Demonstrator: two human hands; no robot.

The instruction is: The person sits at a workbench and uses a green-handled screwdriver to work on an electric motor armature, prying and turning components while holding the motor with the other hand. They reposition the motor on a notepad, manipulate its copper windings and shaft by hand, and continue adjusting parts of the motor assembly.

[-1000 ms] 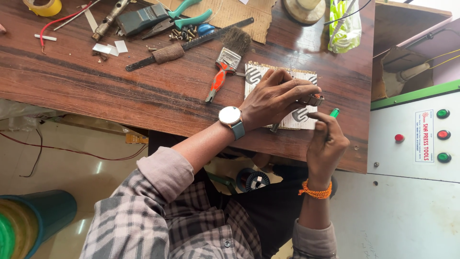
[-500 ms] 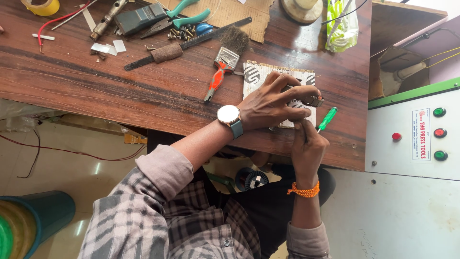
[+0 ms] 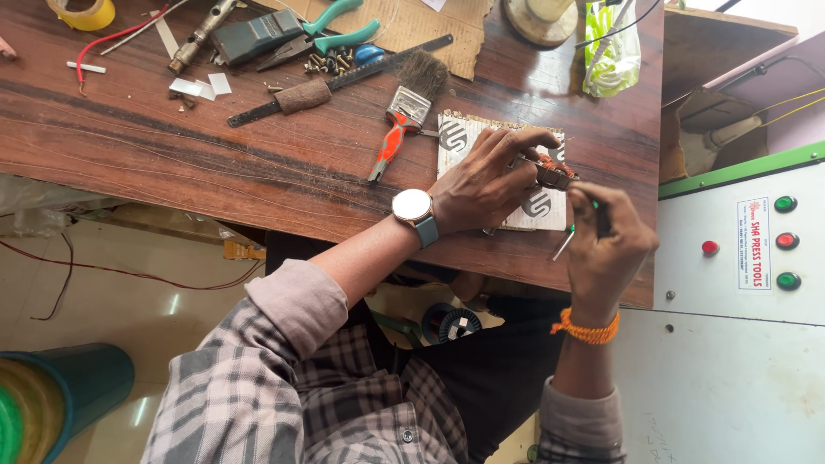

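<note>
The small dark metal part with copper-coloured windings sits above the patterned white cardboard sheet near the front edge of the dark wooden workbench. It looks blocky, with brownish wire on top; finer detail is too small to read. I see the left hand with fingers clamped on the part, steadying it. The right hand is closed around a green-handled screwdriver. I judge the step to be tool work on the part; the next move calls for a steady tip and firm support.
</note>
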